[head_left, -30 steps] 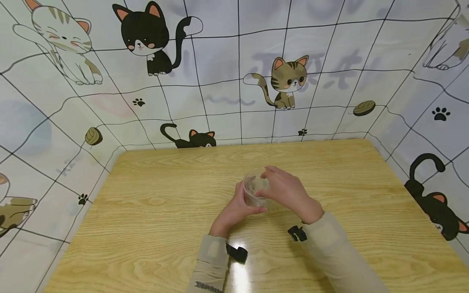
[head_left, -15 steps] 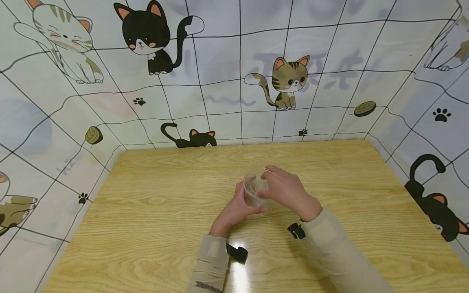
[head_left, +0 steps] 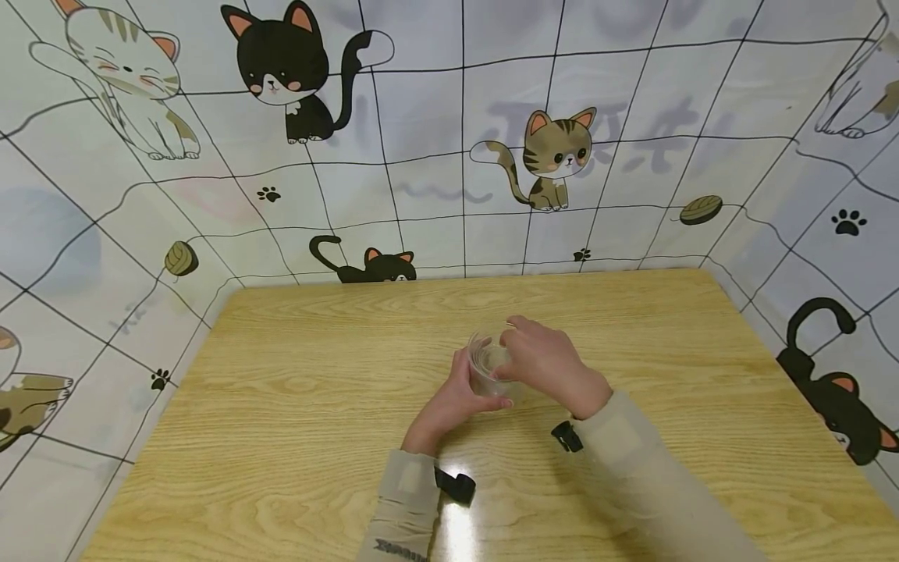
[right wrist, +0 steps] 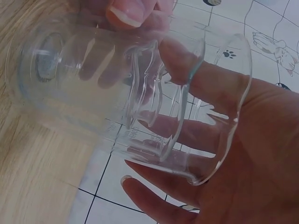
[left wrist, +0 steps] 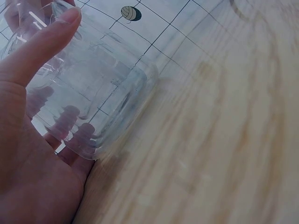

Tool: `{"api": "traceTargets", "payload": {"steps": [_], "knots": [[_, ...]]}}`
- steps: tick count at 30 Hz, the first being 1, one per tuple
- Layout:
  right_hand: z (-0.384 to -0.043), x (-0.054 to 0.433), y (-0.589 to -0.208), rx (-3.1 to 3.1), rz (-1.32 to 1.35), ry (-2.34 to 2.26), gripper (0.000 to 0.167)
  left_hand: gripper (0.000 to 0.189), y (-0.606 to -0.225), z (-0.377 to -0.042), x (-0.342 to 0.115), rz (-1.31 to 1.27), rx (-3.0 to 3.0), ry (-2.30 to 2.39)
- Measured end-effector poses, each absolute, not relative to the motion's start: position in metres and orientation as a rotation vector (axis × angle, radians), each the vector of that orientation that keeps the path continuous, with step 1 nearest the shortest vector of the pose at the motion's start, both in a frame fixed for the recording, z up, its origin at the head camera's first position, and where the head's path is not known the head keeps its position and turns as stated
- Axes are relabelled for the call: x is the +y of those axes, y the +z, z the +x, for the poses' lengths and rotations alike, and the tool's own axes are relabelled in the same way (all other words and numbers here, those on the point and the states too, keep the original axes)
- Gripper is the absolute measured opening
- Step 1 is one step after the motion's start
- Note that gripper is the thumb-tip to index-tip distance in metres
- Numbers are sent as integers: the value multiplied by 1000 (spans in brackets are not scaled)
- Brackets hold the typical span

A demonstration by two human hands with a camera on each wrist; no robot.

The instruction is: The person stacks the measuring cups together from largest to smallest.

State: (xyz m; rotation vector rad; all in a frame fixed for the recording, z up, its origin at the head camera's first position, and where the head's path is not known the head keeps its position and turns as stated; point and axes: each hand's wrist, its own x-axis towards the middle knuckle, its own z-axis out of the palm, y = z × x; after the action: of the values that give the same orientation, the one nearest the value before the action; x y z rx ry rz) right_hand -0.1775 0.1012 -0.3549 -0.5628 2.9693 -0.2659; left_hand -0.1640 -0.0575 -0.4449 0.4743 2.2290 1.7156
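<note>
A clear glass beaker (head_left: 488, 381) stands upright near the middle of the table. Its wall shows faint printed graduations in the right wrist view, and smaller glass rims are nested in its mouth. My left hand (head_left: 455, 400) grips the outer beaker from the left, thumb on the near side and fingers seen through the glass in the left wrist view. From the right, my right hand (head_left: 551, 361) reaches over the mouth. Its thumb and some fingers dip inside and pinch an inner beaker (right wrist: 190, 77) by the upper part, while the lower fingers lie along the outside.
The wooden table (head_left: 316, 375) ends at a wall covering (head_left: 421, 179) with printed cats and grid lines, which also rises on both sides. A black strap (head_left: 456, 487) hangs at the left sleeve, another black strap (head_left: 566, 436) at the right sleeve.
My right wrist and forearm have swung slightly left and away from me, the fingers staying at the beaker's mouth. The left hand keeps its grip. The head view has shifted slightly.
</note>
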Motion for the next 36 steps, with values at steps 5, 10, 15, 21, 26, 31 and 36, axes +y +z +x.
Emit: {"api": "traceTargets", "payload": {"steps": [5,10,15,21,26,31,36], "knots": [[-180,100,-354,2962,-607,-178,45,90,-445,-164,-58,473,2243,1696],[-181,99,-352,2954,-638,-111,43,90,-444,-164,-57,473,2242,1690],[-183,99,-352,2950,-669,-83,40,91,-442,-163,-57,465,2239,1699],[-185,100,-352,2939,-710,-82,39,94,-445,-164,-57,444,2249,1701],[-185,101,-350,2923,-734,-92,41,95,-463,-171,-56,429,2250,1711],[-185,101,-348,2905,-744,-117,42,97,-475,-176,-56,437,2273,1709],[-185,101,-348,2889,-740,-112,43,97,-476,-176,-56,453,2265,1730]]}}
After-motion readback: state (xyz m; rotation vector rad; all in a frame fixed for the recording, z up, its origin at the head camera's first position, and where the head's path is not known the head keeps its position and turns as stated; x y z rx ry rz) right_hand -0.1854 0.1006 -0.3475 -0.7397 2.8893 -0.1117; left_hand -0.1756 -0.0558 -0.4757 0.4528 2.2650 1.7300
